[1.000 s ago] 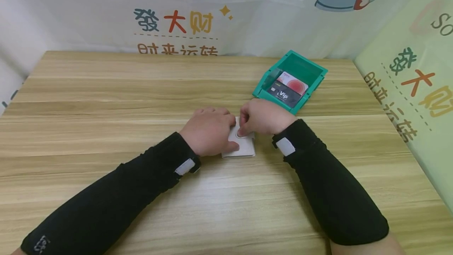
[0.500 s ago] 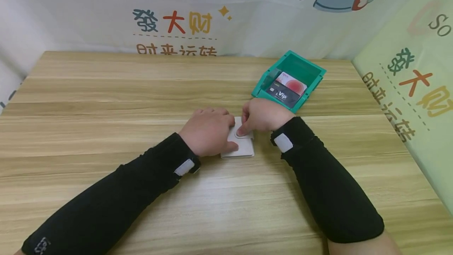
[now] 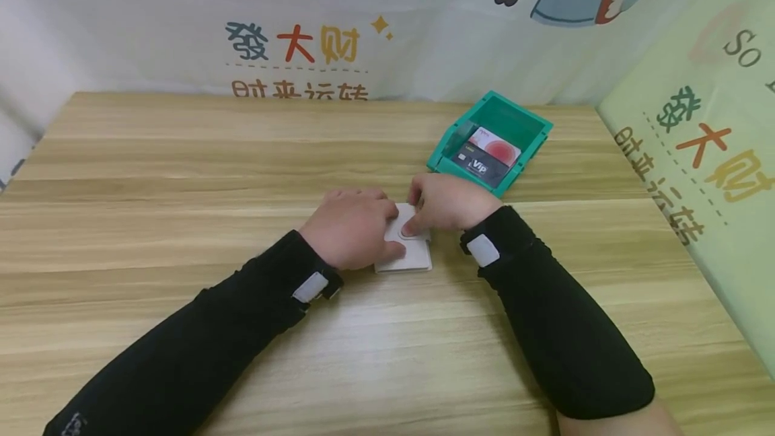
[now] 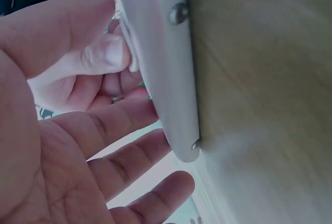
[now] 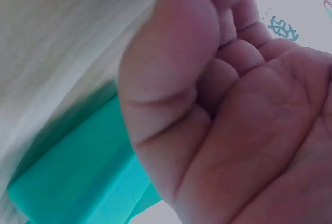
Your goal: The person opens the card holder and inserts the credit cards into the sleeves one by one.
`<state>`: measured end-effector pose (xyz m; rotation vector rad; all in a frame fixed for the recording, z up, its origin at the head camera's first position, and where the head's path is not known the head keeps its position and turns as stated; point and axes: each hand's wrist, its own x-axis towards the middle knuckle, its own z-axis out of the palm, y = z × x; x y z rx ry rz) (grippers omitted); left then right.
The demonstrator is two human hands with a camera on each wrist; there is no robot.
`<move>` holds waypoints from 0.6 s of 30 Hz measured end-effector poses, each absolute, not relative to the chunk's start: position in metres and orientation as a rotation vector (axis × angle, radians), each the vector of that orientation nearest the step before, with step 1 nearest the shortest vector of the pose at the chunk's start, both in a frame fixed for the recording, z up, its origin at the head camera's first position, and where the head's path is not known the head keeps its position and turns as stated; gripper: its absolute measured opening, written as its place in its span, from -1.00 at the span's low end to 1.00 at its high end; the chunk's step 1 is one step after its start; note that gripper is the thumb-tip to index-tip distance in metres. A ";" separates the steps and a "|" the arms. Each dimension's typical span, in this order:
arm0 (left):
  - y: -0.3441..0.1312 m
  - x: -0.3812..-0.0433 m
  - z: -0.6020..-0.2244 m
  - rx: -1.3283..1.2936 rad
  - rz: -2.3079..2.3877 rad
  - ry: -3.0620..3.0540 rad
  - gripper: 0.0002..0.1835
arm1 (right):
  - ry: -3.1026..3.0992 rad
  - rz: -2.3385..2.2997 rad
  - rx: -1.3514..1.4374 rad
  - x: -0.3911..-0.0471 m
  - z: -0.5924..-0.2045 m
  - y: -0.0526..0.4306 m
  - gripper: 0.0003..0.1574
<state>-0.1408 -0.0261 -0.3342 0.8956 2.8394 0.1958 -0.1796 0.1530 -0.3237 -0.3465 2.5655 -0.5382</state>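
Note:
A small white wallet (image 3: 414, 259) with a strap tab lies on the wooden table between both hands. My left hand (image 3: 351, 231) rests over its left side, thumb on the near part and index finger toward the far part. In the left wrist view, these fingers reach the face of the wallet (image 4: 166, 73), whose edge carries metal studs. With curled fingers and thumb, my right hand (image 3: 454, 200) pinches the strap tab (image 3: 422, 235). The right wrist view shows its bent thumb and folded fingers, and they hide the wallet there.
Just beyond the right hand stands a green open bin (image 3: 524, 161). Inside it lie a black VIP card (image 3: 480, 167) and a pink-and-white card (image 3: 501, 151). A printed cloth (image 3: 424, 52) hangs behind the table (image 3: 181, 153) and along its right side.
The view shifts slightly, so everything sits a little lower and further left. Both hands keep the same places on the wallet.

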 end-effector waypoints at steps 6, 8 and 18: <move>-0.039 -0.150 -0.333 0.811 0.321 2.878 -0.40 | 2.548 -0.520 -0.379 -0.179 -0.327 0.153 -0.31; -0.044 -0.153 -0.330 0.737 0.391 2.934 -0.37 | 2.549 -0.492 -0.407 -0.179 -0.329 0.154 -0.36; -0.059 -0.159 -0.323 0.564 0.422 3.048 -0.28 | 2.637 -0.450 -0.462 -0.174 -0.333 0.157 -0.37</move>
